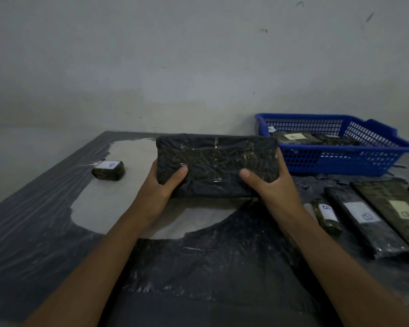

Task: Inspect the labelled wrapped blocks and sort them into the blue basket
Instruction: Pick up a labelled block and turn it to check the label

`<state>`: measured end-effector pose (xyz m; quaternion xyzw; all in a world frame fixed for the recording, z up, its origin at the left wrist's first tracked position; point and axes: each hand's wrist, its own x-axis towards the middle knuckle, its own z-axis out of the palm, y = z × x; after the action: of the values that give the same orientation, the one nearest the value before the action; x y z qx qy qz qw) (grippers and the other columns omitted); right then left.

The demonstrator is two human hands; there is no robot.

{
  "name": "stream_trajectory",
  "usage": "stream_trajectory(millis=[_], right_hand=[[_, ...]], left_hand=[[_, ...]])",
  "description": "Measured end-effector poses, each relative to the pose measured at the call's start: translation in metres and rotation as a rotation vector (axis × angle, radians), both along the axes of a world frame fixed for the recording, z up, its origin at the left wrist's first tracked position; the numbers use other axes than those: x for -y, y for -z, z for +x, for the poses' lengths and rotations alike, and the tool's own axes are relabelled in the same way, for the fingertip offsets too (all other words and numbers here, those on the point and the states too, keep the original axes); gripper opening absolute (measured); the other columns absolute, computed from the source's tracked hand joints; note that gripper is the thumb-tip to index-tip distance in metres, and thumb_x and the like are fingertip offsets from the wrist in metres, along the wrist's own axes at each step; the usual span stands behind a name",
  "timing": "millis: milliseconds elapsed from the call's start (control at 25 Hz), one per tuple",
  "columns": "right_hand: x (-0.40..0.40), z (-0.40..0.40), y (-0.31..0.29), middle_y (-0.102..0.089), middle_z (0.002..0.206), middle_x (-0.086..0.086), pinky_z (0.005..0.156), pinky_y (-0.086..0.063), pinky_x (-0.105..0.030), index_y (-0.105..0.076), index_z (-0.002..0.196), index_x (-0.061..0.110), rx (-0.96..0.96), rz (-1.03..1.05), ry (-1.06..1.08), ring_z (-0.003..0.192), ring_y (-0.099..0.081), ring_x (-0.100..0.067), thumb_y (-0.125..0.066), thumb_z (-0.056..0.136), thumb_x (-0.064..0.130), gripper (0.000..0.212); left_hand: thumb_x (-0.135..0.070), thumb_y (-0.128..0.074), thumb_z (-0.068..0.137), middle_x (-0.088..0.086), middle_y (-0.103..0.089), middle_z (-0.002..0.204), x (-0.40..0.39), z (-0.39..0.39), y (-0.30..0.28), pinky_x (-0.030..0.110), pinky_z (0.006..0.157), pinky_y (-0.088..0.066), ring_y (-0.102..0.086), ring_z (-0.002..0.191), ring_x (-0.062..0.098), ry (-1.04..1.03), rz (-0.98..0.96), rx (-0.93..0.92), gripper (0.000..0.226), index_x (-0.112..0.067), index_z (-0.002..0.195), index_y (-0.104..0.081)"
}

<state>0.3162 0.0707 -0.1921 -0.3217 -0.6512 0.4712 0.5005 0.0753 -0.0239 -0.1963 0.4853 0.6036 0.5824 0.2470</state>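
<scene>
Wrapped block [216,165], rectangular, crinkly dark film

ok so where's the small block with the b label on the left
In the head view, the small block lies alone on the table, left of the left hand.

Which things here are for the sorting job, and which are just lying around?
For the job:
big block held by the left hand and right hand
blue basket
small block
blocks on the right

Just lying around:
plastic sheet
</scene>
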Motion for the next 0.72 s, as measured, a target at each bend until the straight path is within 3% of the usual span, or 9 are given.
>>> stream_trajectory(millis=[40, 120, 200, 280, 360, 520, 640, 720], right_hand=[[0.0, 0.001, 0.001, -0.064, 0.134, 0.019, 0.099, -0.053, -0.017, -0.043, 0.148, 0.04, 0.045, 0.029, -0.004, 0.118, -0.063, 0.004, -0.093, 0.056, 0.053, 0.106], [-0.003, 0.001, 0.009, -0.064, 0.135, 0.018, 0.106, -0.053, -0.031, -0.042, 0.149, 0.039, 0.116, 0.054, -0.004, 0.121, -0.063, -0.001, -0.099, 0.054, 0.053, 0.113], [-0.004, 0.001, 0.013, -0.06, 0.141, 0.019, 0.111, -0.05, -0.038, -0.035, 0.153, 0.041, 0.17, 0.053, 0.01, 0.127, -0.06, -0.004, -0.098, 0.05, 0.062, 0.122], [-0.004, 0.002, 0.011, -0.059, 0.142, 0.021, 0.111, -0.049, -0.035, -0.033, 0.154, 0.044, 0.18, 0.043, 0.019, 0.127, -0.059, -0.003, -0.096, 0.051, 0.066, 0.122], [-0.003, 0.005, 0.007, -0.059, 0.14, 0.021, 0.109, -0.05, -0.03, -0.037, 0.151, 0.046, 0.102, 0.017, -0.023, 0.124, -0.059, 0.003, -0.09, 0.058, 0.066, 0.109], [-0.005, 0.005, 0.0, -0.054, 0.152, 0.007, 0.116, -0.044, -0.047, -0.04, 0.152, 0.046, -0.177, -0.153, -0.106, 0.136, -0.056, -0.014, -0.079, 0.06, 0.082, 0.106], [-0.005, 0.003, -0.003, -0.062, 0.145, -0.003, 0.113, -0.047, -0.046, -0.043, 0.152, 0.027, -0.348, -0.213, -0.137, 0.128, -0.063, -0.02, -0.083, 0.06, 0.076, 0.112], [-0.004, 0.003, -0.004, -0.064, 0.142, -0.002, 0.113, -0.047, -0.048, -0.042, 0.153, 0.031, -0.348, -0.207, -0.126, 0.125, -0.066, -0.02, -0.089, 0.061, 0.065, 0.109]], left_hand=[[-0.061, -0.081, 0.076, -0.016, -0.06, 0.132, 0.001, 0.0, 0.001, 0.013, 0.101, -0.047, -0.059, 0.115, -0.009, 0.011, 0.006, -0.033, 0.088, -0.027, 0.147, -0.042], [-0.048, -0.086, 0.069, -0.016, -0.059, 0.132, 0.003, -0.001, 0.003, 0.003, 0.091, -0.046, -0.058, 0.112, -0.015, 0.005, 0.009, -0.093, 0.095, -0.026, 0.148, -0.038], [-0.04, -0.087, 0.067, -0.014, -0.06, 0.133, 0.004, -0.002, 0.004, 0.004, 0.092, -0.047, -0.06, 0.114, -0.011, -0.002, 0.018, -0.099, 0.097, -0.025, 0.149, -0.037], [-0.04, -0.088, 0.065, -0.015, -0.06, 0.134, 0.005, -0.001, 0.003, 0.008, 0.097, -0.048, -0.059, 0.115, -0.011, -0.012, 0.032, -0.109, 0.101, -0.026, 0.15, -0.036], [-0.041, -0.09, 0.064, -0.02, -0.055, 0.136, 0.006, 0.0, 0.002, 0.013, 0.103, -0.046, -0.055, 0.119, -0.012, -0.019, 0.035, -0.143, 0.107, -0.031, 0.153, -0.031], [-0.042, -0.092, 0.067, -0.034, -0.049, 0.134, 0.006, -0.001, 0.003, 0.008, 0.1, -0.041, -0.046, 0.118, -0.025, -0.014, 0.031, -0.2, 0.112, -0.039, 0.155, -0.024], [-0.037, -0.091, 0.069, -0.036, -0.047, 0.129, 0.006, 0.002, 0.001, 0.001, 0.095, -0.041, -0.046, 0.109, -0.032, -0.009, 0.041, -0.202, 0.11, -0.033, 0.157, -0.025], [-0.044, -0.09, 0.071, -0.028, -0.049, 0.135, 0.007, 0.004, -0.001, 0.002, 0.094, -0.043, -0.049, 0.116, -0.026, 0.075, 0.093, -0.166, 0.107, -0.032, 0.156, -0.025]])
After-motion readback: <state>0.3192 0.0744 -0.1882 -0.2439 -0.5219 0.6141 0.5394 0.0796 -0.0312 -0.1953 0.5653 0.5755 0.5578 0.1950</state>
